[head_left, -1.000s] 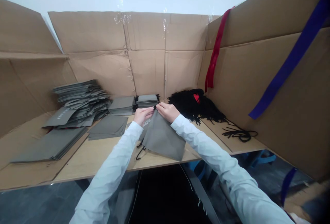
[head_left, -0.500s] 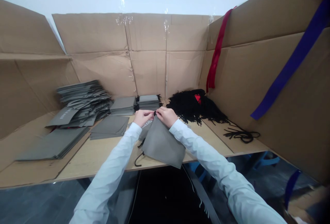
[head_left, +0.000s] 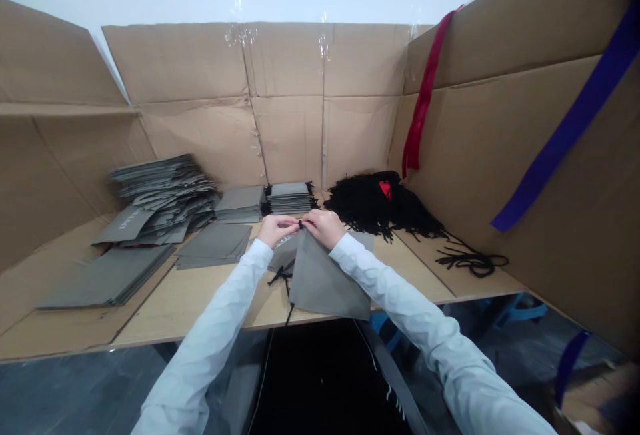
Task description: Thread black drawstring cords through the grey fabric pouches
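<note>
Left hand: we have its thumb and fingers [head_left: 277, 229] pressed together, pinching a black cord [head_left: 301, 224] at the work's top corner.
Right hand: just beside it [head_left: 325, 227], also pinched tight, gripping the grey piece by that same corner; the exact finger hold is too small for us to tell.
Grey piece: here it is [head_left: 327, 281], hanging from our fingertips at the table's [head_left: 200, 301] near edge, another cord end dangling at its lower left corner.
Beneath: a lettered grey piece [head_left: 284, 253] on the table, black cord at its near side.
Looks done: far middle, we see a neat stack with black ends [head_left: 290, 199].
Looks left: plenty, we judge; grey piles [head_left: 160, 191] at left show no cords we can make out.
Cord supply: a black heap [head_left: 360, 203], far right of our hands.
</note>
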Motion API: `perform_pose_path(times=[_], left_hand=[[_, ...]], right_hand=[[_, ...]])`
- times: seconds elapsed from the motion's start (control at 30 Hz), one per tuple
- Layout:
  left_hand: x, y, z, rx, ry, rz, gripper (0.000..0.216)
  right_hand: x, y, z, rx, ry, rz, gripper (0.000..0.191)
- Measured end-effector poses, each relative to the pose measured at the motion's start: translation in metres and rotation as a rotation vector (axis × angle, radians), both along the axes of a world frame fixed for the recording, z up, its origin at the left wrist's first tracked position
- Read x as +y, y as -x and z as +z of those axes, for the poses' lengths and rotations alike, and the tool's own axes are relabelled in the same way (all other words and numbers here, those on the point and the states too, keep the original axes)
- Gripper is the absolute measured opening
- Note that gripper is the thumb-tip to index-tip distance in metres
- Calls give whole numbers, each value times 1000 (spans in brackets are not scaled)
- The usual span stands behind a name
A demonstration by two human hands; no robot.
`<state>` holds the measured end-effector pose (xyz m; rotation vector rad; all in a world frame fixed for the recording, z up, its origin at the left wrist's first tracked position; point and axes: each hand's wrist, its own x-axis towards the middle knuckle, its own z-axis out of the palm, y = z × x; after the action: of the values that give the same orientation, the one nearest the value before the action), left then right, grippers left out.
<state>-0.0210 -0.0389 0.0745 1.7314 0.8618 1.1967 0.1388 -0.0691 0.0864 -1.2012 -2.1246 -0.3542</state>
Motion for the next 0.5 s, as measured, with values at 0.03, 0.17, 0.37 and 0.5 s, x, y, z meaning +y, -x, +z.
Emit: perform_pose_path(times=[0.03, 0.17, 0.37, 0.5], left_hand=[[0, 0, 0, 8, -5, -8, 29], [0, 0, 0, 52, -12, -67, 28], [-1, -1, -1, 154, -32, -113, 25], [-1, -2, -3, 184, -99, -62, 22]], right_hand=[[0, 0, 0, 11, -1, 6, 22], [0, -2, -1, 35, 6, 53, 21], [-3, -4, -4, 34, 25, 62, 21], [-3, -3, -5, 51, 26, 61, 20]])
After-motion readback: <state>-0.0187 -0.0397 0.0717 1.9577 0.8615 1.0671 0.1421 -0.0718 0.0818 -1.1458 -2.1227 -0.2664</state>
